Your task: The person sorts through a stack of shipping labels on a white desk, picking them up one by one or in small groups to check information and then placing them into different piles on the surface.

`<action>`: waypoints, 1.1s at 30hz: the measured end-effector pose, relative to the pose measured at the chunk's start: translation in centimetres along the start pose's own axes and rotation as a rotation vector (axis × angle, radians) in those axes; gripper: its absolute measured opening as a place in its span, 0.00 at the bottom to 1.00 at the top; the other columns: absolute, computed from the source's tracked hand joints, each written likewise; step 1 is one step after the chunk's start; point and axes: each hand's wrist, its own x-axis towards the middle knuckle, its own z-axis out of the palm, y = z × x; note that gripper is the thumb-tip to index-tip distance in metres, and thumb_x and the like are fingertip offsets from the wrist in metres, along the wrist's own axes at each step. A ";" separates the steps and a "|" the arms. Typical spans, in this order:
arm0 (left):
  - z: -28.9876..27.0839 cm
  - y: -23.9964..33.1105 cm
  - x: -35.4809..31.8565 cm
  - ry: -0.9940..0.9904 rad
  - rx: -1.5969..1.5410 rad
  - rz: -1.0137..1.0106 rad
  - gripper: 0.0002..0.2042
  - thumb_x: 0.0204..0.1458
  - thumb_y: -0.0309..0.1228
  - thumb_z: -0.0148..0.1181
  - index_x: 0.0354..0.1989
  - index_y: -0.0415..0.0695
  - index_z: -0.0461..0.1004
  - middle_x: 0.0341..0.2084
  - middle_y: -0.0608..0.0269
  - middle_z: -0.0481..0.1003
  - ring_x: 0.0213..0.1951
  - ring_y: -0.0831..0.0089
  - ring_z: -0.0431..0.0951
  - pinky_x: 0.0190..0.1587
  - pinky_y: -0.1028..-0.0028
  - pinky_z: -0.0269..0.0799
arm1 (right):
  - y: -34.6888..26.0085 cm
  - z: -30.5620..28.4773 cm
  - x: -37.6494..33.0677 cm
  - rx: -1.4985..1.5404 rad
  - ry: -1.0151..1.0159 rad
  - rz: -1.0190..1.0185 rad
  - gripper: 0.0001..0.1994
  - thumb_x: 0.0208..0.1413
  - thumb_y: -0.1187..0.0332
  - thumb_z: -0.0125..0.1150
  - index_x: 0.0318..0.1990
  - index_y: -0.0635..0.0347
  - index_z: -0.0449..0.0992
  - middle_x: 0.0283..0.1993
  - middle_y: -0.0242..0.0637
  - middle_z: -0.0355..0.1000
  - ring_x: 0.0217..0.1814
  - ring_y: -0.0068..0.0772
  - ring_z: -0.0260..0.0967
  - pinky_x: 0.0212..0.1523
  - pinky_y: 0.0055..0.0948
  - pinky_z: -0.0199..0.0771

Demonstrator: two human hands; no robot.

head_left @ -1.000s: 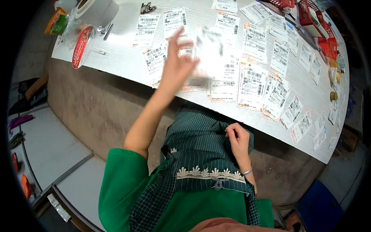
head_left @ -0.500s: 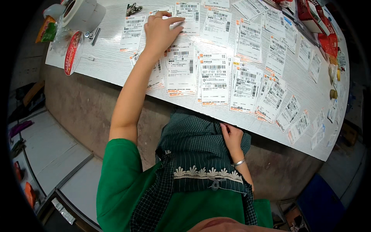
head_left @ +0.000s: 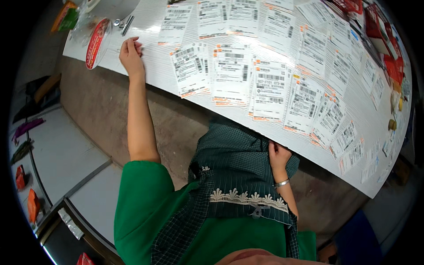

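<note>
The left hand (head_left: 130, 53) rests at the near-left edge of the white table (head_left: 145, 70), fingers loosely curled with the tips on the bare surface, holding nothing. Just to its right lie the printed labels (head_left: 190, 70), white slips with black bar codes and orange lower edges, spread in overlapping rows across most of the tabletop. The nearest slip sits close to the hand but apart from it. The right hand (head_left: 278, 159) is down at the table's near edge, fingers bent and pressed into the dark checked cloth (head_left: 234, 154) bunched at the person's lap; whether they pinch the cloth or merely lie on it I cannot tell. A thin bracelet (head_left: 281, 183) circles that wrist.

The slips overlap and several hang near the table's front edge, so in my judgement a sweep of the forearm or a tug of the cloth beneath could shuffle their order or drag some off onto the floor. Thin paper also tends to lift two at a time.

Left of the left hand stand a red-rimmed tape roll (head_left: 95, 44) and small metal tools (head_left: 126, 24). Red packets (head_left: 375, 17) crowd the far-right side. The table is long and curved by the lens; beneath it runs a brown concrete floor (head_left: 88, 101), with pale boards (head_left: 57, 154) at the left
</note>
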 end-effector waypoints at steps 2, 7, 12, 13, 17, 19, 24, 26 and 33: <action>1.3 0.0 0.1 0.004 0.095 0.060 0.14 0.59 0.34 0.48 0.28 0.38 0.74 0.17 0.71 0.67 0.18 0.87 0.61 0.20 0.84 0.55 | 0.9 0.5 -0.4 -0.054 0.027 -0.026 0.14 0.45 0.69 0.62 0.41 0.62 0.76 0.41 0.47 0.73 0.43 0.50 0.70 0.47 0.41 0.66; 1.3 0.9 -1.0 0.019 0.004 -0.007 0.16 0.59 0.37 0.49 0.22 0.41 0.71 0.13 0.73 0.66 0.17 0.87 0.60 0.21 0.84 0.55 | 1.2 0.9 -0.7 -0.034 0.039 0.002 0.14 0.45 0.69 0.62 0.41 0.63 0.76 0.42 0.48 0.73 0.44 0.52 0.70 0.48 0.42 0.66; 1.3 1.2 -1.1 -0.002 0.045 -0.015 0.17 0.59 0.38 0.48 0.20 0.43 0.69 0.13 0.74 0.64 0.17 0.87 0.59 0.20 0.84 0.53 | 2.2 1.1 -0.7 -0.087 0.070 -0.060 0.16 0.45 0.68 0.62 0.43 0.62 0.76 0.44 0.48 0.72 0.46 0.52 0.68 0.50 0.43 0.65; 1.3 1.2 -1.0 0.000 0.035 -0.022 0.17 0.59 0.38 0.48 0.19 0.43 0.68 0.13 0.74 0.64 0.17 0.87 0.59 0.20 0.84 0.53 | 2.2 1.1 -0.6 -0.073 0.058 -0.042 0.16 0.45 0.67 0.62 0.43 0.62 0.76 0.44 0.48 0.72 0.47 0.52 0.68 0.50 0.43 0.64; 1.4 1.3 -1.0 0.006 0.068 -0.018 0.18 0.59 0.38 0.47 0.18 0.43 0.67 0.12 0.75 0.63 0.17 0.87 0.58 0.19 0.84 0.52 | 2.3 1.1 -0.8 -0.085 0.043 -0.006 0.16 0.45 0.67 0.61 0.43 0.61 0.75 0.45 0.48 0.72 0.47 0.53 0.68 0.50 0.43 0.64; 1.5 1.3 -1.1 -0.008 0.068 -0.011 0.18 0.59 0.38 0.47 0.18 0.43 0.67 0.12 0.75 0.63 0.17 0.87 0.58 0.19 0.84 0.52 | 2.2 1.1 -0.8 -0.102 0.047 -0.004 0.15 0.45 0.67 0.61 0.42 0.61 0.76 0.44 0.48 0.72 0.46 0.53 0.68 0.48 0.43 0.65; 1.3 1.2 -1.1 -0.016 0.058 0.000 0.18 0.59 0.38 0.47 0.18 0.42 0.67 0.12 0.74 0.63 0.17 0.87 0.58 0.20 0.84 0.52 | 0.8 0.7 -0.4 -0.094 0.075 -0.001 0.12 0.45 0.68 0.61 0.38 0.61 0.77 0.35 0.46 0.73 0.37 0.50 0.69 0.40 0.42 0.67; 1.3 1.2 -1.2 -0.015 0.057 -0.005 0.18 0.59 0.37 0.47 0.19 0.42 0.67 0.12 0.74 0.63 0.17 0.87 0.58 0.20 0.84 0.52 | 0.3 0.4 -0.2 -0.090 0.082 -0.013 0.10 0.45 0.68 0.61 0.35 0.61 0.77 0.31 0.45 0.72 0.32 0.48 0.69 0.36 0.41 0.67; 1.2 0.8 -1.2 -0.029 0.000 0.001 0.15 0.59 0.36 0.47 0.21 0.43 0.68 0.14 0.73 0.63 0.18 0.86 0.59 0.21 0.84 0.53 | -0.7 0.3 0.2 -0.120 0.138 -0.057 0.07 0.44 0.68 0.62 0.31 0.60 0.78 0.26 0.42 0.72 0.27 0.45 0.69 0.28 0.38 0.68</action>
